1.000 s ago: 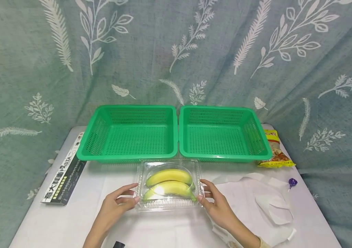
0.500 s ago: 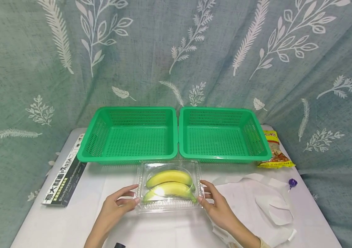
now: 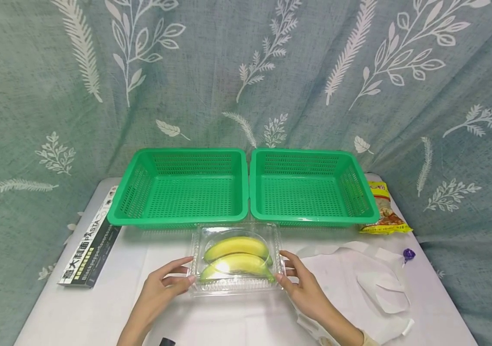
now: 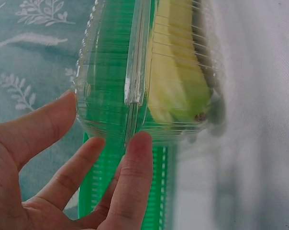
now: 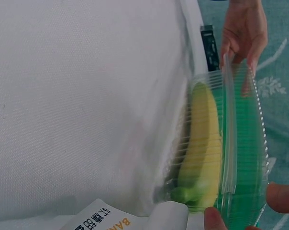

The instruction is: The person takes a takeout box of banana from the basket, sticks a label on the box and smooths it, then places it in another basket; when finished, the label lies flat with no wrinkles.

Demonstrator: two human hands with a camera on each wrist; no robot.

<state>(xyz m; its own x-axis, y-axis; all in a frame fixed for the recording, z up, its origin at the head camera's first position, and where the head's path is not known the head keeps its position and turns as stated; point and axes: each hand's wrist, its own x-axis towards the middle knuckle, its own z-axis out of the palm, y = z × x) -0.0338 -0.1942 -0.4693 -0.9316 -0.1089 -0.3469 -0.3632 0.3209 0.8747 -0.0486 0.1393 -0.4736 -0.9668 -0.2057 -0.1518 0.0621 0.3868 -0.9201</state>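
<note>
A clear plastic clamshell container (image 3: 237,283) with its lid down sits at the front middle of the head view, just in front of two green baskets. Inside lie two yellow bananas (image 3: 237,247), greenish at the ends. My left hand (image 3: 163,278) holds the container's left end with thumb and fingertips. At the right end, the fingertips of my right hand (image 3: 302,283) hold it by the side and front corner. In the left wrist view, thumb and fingers (image 4: 139,163) touch the container's end around the rim seam. The right wrist view shows only a few right fingertips.
Left green basket (image 3: 181,221) and right green basket (image 3: 315,220) stand side by side behind. A pasta box (image 3: 90,245) lies left. A yellow snack packet (image 3: 384,211), a purple-wrapped lollipop (image 3: 409,254) and a crumpled white bag (image 3: 384,288) lie right. A black object (image 3: 166,341) shows at the front edge.
</note>
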